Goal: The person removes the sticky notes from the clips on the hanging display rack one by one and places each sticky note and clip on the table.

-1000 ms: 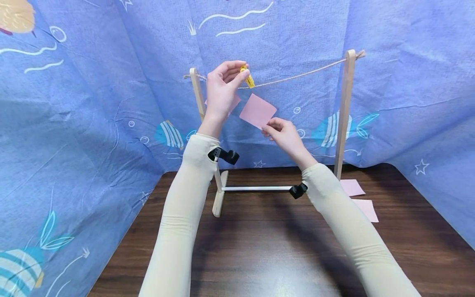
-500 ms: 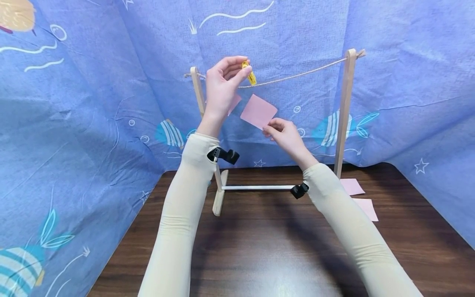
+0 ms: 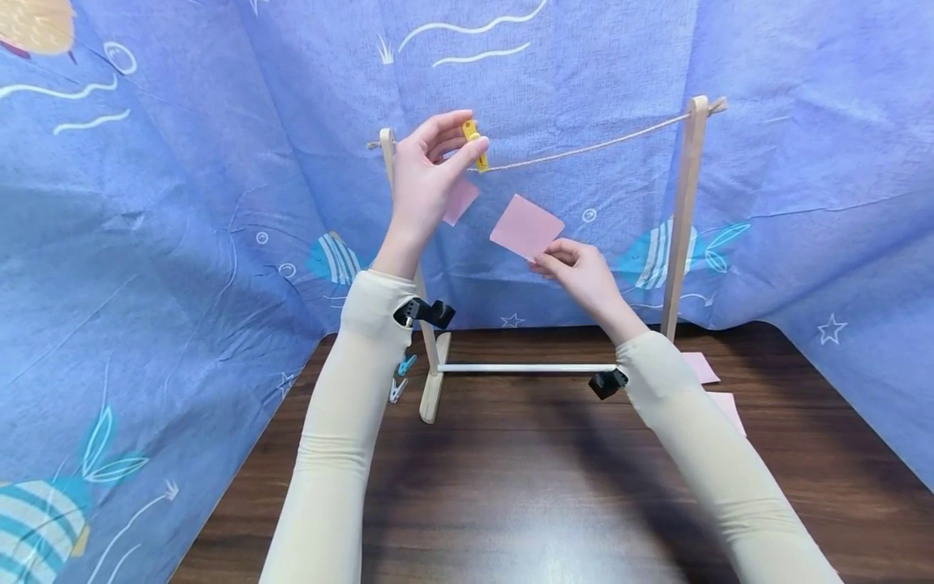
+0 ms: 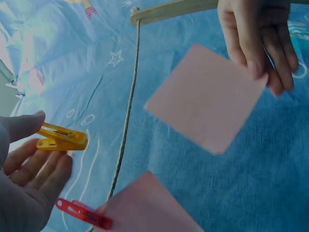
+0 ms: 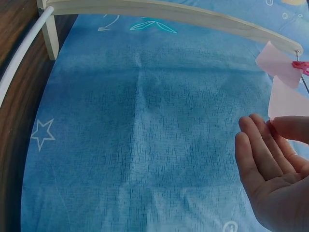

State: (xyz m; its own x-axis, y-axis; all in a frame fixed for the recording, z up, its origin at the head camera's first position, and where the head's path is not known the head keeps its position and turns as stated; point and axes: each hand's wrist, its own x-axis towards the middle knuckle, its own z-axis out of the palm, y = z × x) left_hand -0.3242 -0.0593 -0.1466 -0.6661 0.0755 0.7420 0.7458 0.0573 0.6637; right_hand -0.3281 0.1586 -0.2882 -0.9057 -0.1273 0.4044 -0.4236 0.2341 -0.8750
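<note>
Cream, close-fitting sleeves (image 3: 339,438) are stretching over a glossy, dark wood-grain table (image 3: 481,487). The left hand (image 3: 423,180), half open, is pinching a yellow clothespin (image 4: 73,140) near the rope (image 3: 598,148) but apart from it. The right hand (image 3: 584,277) is pinching a flat, square pink paper (image 3: 527,227) by one corner, also apart from the twisted rope. The left arm is partly hiding a wooden post (image 3: 388,150); blue (image 3: 406,364) and white clothespins (image 3: 396,391) are lying by its foot. Two pink sheets (image 3: 702,367) are lying beyond the right sleeve. A red clothespin (image 4: 100,221) is gripping another pink sheet (image 4: 149,205) on the rope. Creased blue fish-print cloth (image 3: 554,81) is hanging behind.
</note>
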